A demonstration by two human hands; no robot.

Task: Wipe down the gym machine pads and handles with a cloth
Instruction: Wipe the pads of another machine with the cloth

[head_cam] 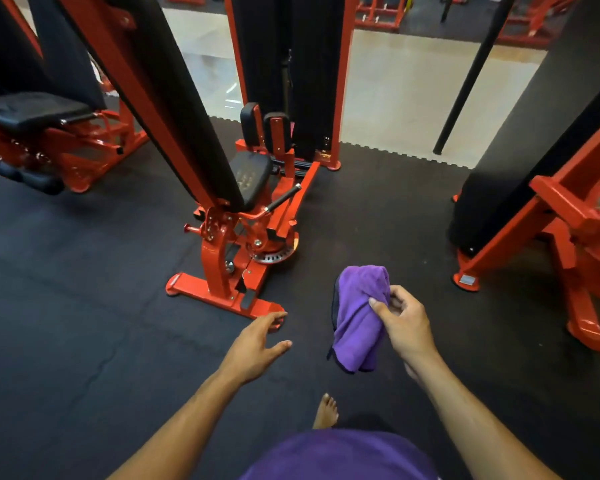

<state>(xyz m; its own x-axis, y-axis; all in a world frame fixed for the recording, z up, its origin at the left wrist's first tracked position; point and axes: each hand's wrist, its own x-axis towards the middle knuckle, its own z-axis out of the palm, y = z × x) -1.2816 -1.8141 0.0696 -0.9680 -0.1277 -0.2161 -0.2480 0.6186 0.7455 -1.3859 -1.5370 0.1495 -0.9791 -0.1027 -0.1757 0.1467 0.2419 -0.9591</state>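
Now my right hand [400, 323] pinches the bunched purple microfibre cloth [359, 317]; the black padded seat [252, 176] lies ahead-left (left hand [257, 344] nearer, spread empty)

A gym machine [236, 237] is standing on the floor mat [66, 323] ahead, its seat pad [252, 178] lying behind a long slanted back pad [174, 98]. A handle [284, 197] is sticking out to the right of the seat. Another machine [49, 133] is sitting to the left, a third [551, 220] to the right. Nearer, the left hand [257, 344] is reaching before the machine's base, apart from it. The right hand [400, 323] is holding a cloth [357, 313] to its right, above the mat.
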